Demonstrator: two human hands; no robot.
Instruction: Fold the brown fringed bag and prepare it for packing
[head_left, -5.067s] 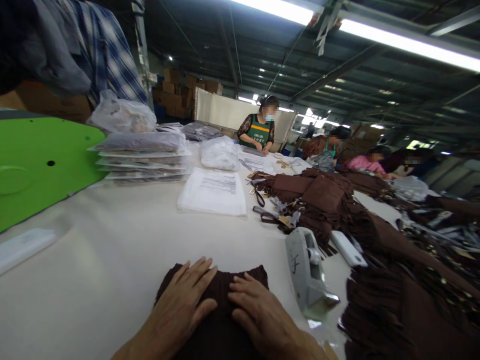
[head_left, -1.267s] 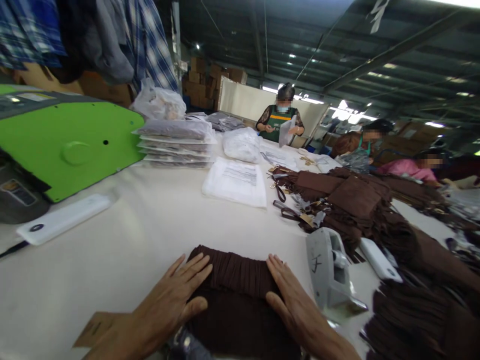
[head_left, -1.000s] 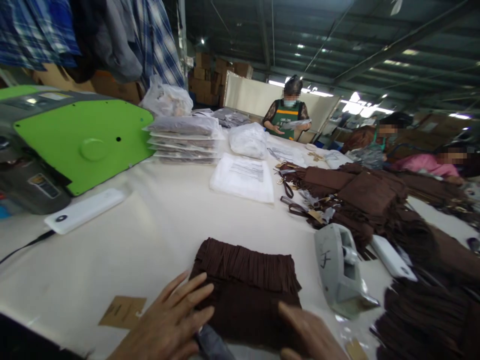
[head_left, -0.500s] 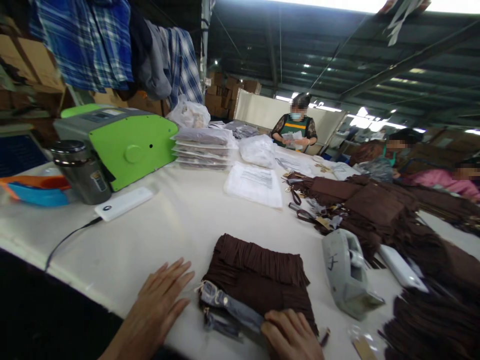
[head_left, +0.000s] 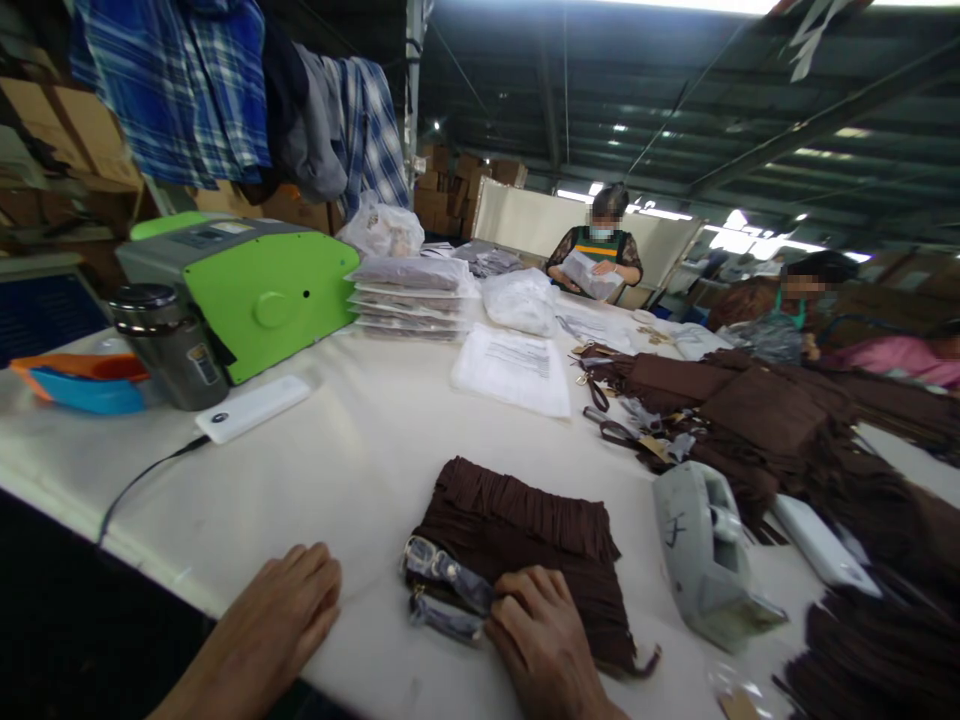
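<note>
A dark brown fringed bag [head_left: 517,530] lies flat on the white table in front of me. Across its lower left part runs a strap wrapped in grey plastic [head_left: 450,575], folded back on itself, with metal fittings at its left end. My right hand [head_left: 536,625] rests over the bag, its curled fingers closed on the right end of this strap. To the left of the bag, apart from it, my left hand [head_left: 296,610] lies on the table with its fingers drawn together, and nothing shows in it. A thin brown tail sticks out at the bag's lower right corner.
A tape dispenser [head_left: 712,560] stands right of the bag, before a heap of brown fringed bags [head_left: 780,410]. On the left are a green machine [head_left: 277,300], a flask [head_left: 169,350] and a white power bank [head_left: 255,408]. Packed bags [head_left: 412,300] are stacked behind. Co-workers sit beyond.
My left hand has drawn back from the bag to the left, its spread fingers now curled. My right hand has moved left and up along the strap, folding its end back.
</note>
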